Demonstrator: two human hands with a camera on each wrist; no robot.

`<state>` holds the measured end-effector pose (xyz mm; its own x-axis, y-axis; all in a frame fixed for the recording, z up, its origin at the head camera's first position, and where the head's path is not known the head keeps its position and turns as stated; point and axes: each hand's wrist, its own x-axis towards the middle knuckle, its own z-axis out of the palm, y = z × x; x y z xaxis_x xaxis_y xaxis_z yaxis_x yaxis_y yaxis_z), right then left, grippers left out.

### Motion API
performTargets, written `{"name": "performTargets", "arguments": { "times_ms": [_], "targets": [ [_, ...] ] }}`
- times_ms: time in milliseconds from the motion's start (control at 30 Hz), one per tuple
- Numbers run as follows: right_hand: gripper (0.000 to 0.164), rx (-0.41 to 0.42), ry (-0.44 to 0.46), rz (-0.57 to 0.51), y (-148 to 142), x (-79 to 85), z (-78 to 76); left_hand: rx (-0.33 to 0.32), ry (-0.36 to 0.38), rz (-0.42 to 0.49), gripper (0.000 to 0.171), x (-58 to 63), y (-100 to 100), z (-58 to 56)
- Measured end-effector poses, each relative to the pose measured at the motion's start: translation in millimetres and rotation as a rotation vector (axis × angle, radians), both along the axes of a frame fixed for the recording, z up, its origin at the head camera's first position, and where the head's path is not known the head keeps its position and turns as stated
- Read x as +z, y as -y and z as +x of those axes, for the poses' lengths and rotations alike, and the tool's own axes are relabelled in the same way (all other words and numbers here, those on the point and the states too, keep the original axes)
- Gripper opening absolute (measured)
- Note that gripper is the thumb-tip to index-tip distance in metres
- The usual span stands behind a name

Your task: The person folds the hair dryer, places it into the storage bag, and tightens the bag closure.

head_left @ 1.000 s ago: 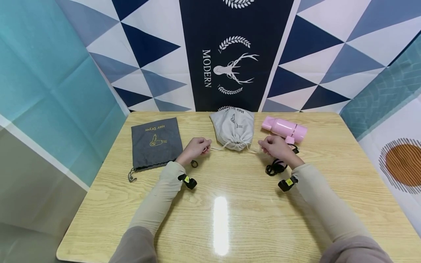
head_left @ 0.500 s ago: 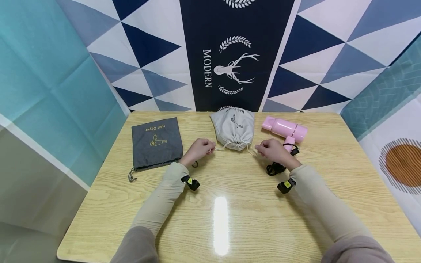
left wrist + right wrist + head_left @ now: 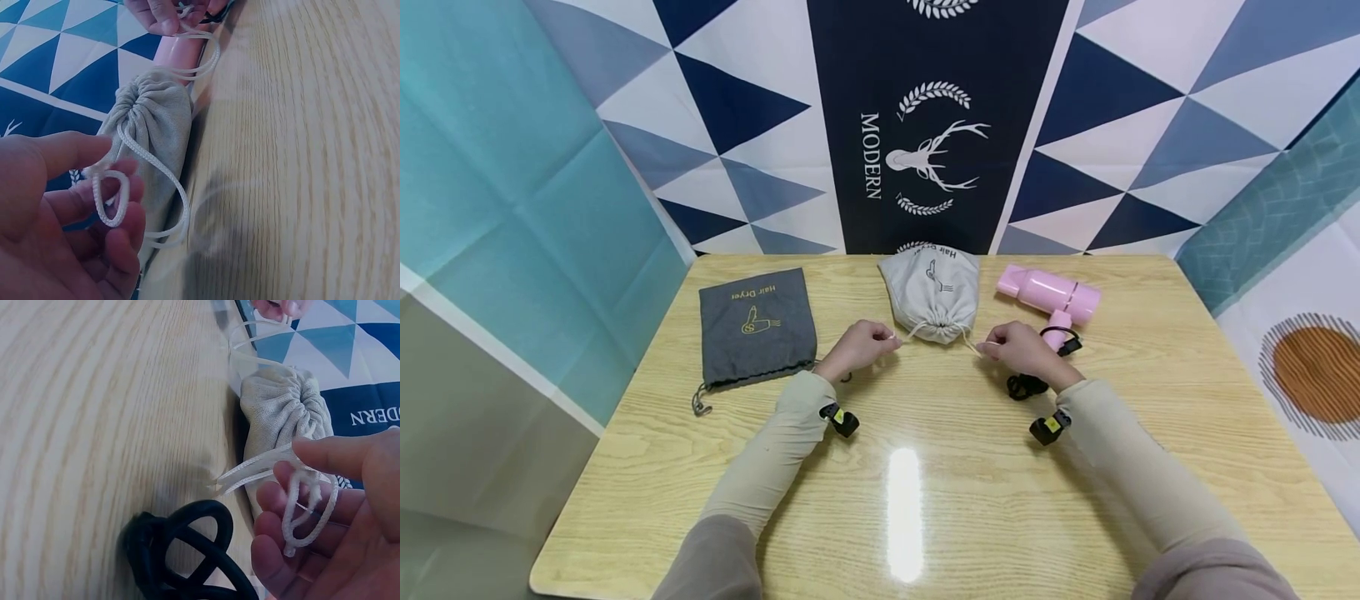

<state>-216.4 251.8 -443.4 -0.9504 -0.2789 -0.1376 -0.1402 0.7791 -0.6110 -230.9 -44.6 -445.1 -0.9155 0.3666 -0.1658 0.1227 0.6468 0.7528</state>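
because it looks soft and floppy, go easy

so your light grey bag (image 3: 934, 287) is at the far edge of the desk (image 3: 1000, 517), middle-ish, its puckered mouth facing you. dark grey bag (image 3: 756, 325) lies flat off to your left, pink hair dryer (image 3: 1048, 293) just to the right, black cable (image 3: 1026, 386) bunched near your right wrist.

handling-wise, i'd guess the cloth is limp and grippy, nothing fragile about the fabric. it's plumped out, but you can't see inside, so weight is anyone's guess. the white drawcords look thin and bendy, maybe a bit slick, so the end loops seem the best place to grab.

which is where you are: your left hand (image 3: 862, 343) pinches the left cord loop (image 3: 125, 199) and your right hand (image 3: 1018, 346) has the right cord loop (image 3: 289, 515), fingers curled in on both. forearms reach forward, angled inward, backs of the hands up, one either side of the mouth. both cords hang slack.
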Motion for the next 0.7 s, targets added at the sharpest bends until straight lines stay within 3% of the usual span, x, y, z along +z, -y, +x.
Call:
{"name": "performTargets", "arguments": {
  "times_ms": [167,467,700],
  "targets": [
    [0.021,0.028,0.008,0.006,1.0,0.8,2.1,0.012,0.01,-0.023,0.026,-1.6,-0.6,-0.3],
    [0.019,0.051,0.01,-0.015,1.7,1.1,5.0,0.033,-0.03,-0.128,0.058,2.2,-6.3,4.8],
    [0.028,0.063,0.025,-0.015,0.1,8.8,7.4,0.103,-0.12,-0.042,0.043,0.8,-9.4,5.6]
  ]
}}
